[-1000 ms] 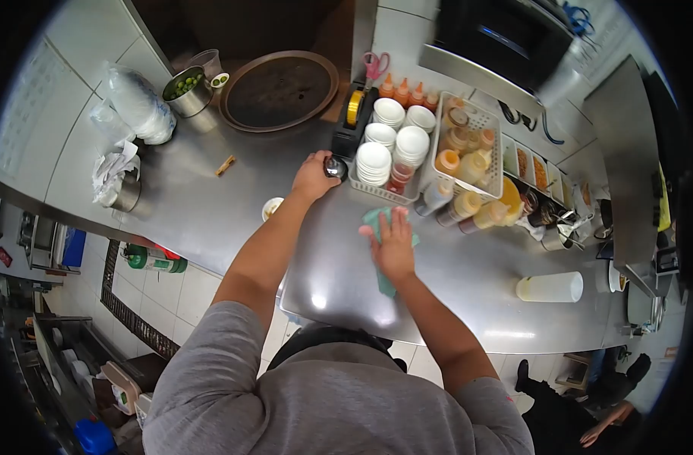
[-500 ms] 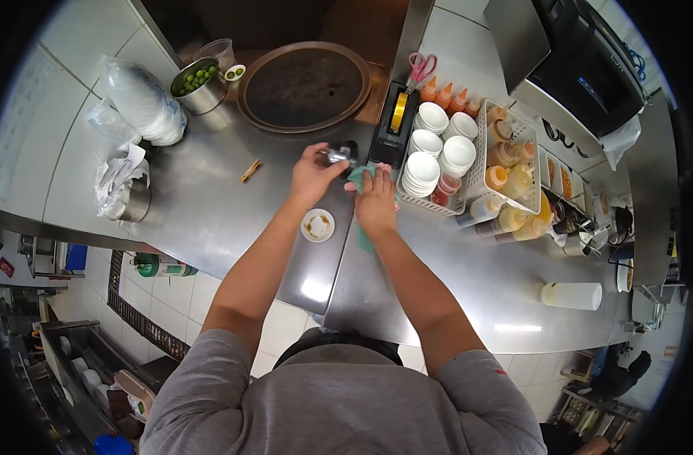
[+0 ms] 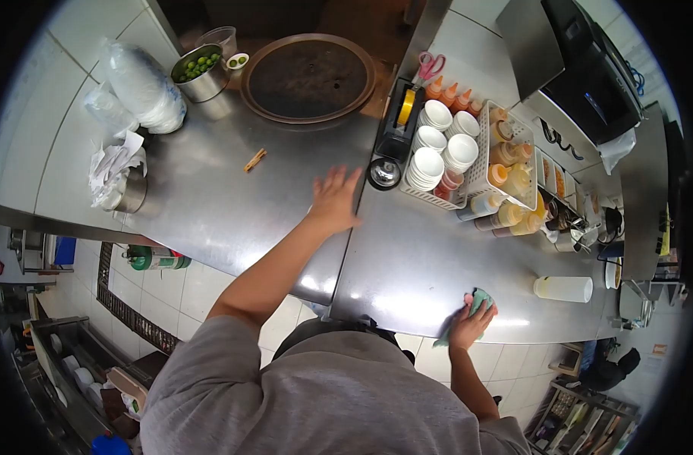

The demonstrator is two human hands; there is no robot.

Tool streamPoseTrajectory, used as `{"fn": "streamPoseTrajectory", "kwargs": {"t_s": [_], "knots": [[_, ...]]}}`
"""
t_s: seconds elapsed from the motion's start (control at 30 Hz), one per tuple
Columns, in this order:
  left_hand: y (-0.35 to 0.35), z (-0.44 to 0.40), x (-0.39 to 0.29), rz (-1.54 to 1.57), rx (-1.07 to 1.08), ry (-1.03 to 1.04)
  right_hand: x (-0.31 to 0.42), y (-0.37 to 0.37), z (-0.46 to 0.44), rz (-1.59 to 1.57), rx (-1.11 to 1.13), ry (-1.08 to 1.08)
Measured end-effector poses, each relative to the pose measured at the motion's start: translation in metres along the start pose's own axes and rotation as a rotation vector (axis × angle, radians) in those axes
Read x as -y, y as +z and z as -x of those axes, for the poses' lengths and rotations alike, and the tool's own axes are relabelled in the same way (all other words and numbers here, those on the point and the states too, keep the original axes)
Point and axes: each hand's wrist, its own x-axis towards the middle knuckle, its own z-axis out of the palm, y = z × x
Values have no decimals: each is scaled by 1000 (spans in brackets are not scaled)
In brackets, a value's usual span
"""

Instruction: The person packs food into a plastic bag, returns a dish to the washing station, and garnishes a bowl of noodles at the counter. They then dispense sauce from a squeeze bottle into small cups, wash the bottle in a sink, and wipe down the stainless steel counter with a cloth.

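Fingers spread, my left hand (image 3: 335, 202) is over the steel counter (image 3: 407, 258), holding nothing. It covers most of a small white dish, whose edge barely shows beside it. To its right, a silver call bell (image 3: 383, 174) stands in front of the black tape dispenser (image 3: 399, 121). Near the counter's front edge at the right, my right hand (image 3: 471, 322) is closed on a green cloth (image 3: 479, 301) pressed to the steel. A pale bottle (image 3: 562, 289) lies on its side to the right of that hand.
White cups (image 3: 426, 168) and sauce bottles stand in baskets at the back right. A round dark tray (image 3: 308, 78), a pot of green limes (image 3: 202, 76) and a wooden clothespin (image 3: 254, 159) are at the back left. A metal pot with papers (image 3: 130, 189) stands at the left.
My left hand has let go of the bell, now beside the dispenser, and moved over the dish. My right hand has moved with the cloth toward the front right.
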Motion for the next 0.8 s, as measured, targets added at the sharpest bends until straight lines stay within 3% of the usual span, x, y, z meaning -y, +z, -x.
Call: {"fn": "streamPoseTrajectory", "kwargs": {"t_s": [0.03, 0.13, 0.23, 0.3, 0.47, 0.6, 0.67, 0.73, 0.77, 0.8], "knots": [[-1, 14, 14, -5, -6, -6, 23, 5, 3, -8, -1, -6], [4, 45, 44, 106, 132, -97, 108, 11, 21, -67, 205, -318], [-5, 69, 65, 230, 66, -158, 214, -4, 22, -292, 355, -729], [-29, 97, 85, 243, -101, -284, 302, 17, 2, -396, 489, -981], [-74, 158, 121, 226, -231, -477, 432, 115, -77, -399, 142, -773], [-91, 214, 148, 242, -319, -629, 478, 145, -126, -398, 106, -786], [-98, 231, 154, 250, -317, -665, 476, 148, -121, -403, 267, -949], [-99, 238, 163, 268, -341, -678, 447, 143, -46, -676, 522, -993], [-100, 233, 164, 274, -339, -674, 430, 82, 3, -543, 622, -1051], [-102, 223, 164, 263, -339, -658, 410, 71, 40, -919, 1135, -1107]]}}
